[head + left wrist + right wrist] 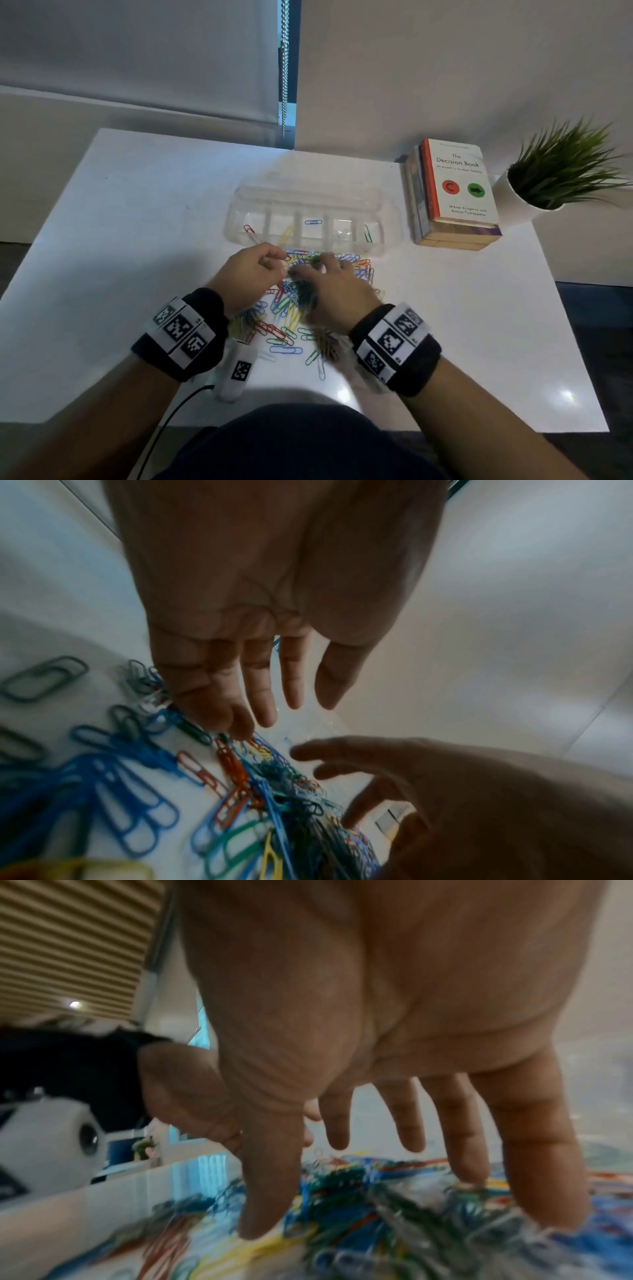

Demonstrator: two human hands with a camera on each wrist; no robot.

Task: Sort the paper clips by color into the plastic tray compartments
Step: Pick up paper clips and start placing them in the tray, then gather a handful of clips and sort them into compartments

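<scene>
A heap of coloured paper clips [286, 317] lies on the white table [137, 212], just in front of a clear plastic tray [310, 202]. The tray compartments hold a red clip [249, 229], yellow clips [286, 235], a blue clip [313, 222], a pale clip [342, 233] and a green clip [367, 234]. My left hand [279, 263] hovers at the pile's far left edge; in the left wrist view its fingers [263, 702] hang relaxed and hold nothing. My right hand [318, 269] is spread over the pile, fingertips [544, 1213] pressing on the blurred clips [377, 1218].
A stack of books [455, 192] and a potted plant [551, 174] stand right of the tray. A small white device with a marker [236, 371] and its black cable [164, 425] lie by my left wrist. The table's near edge is close to my body.
</scene>
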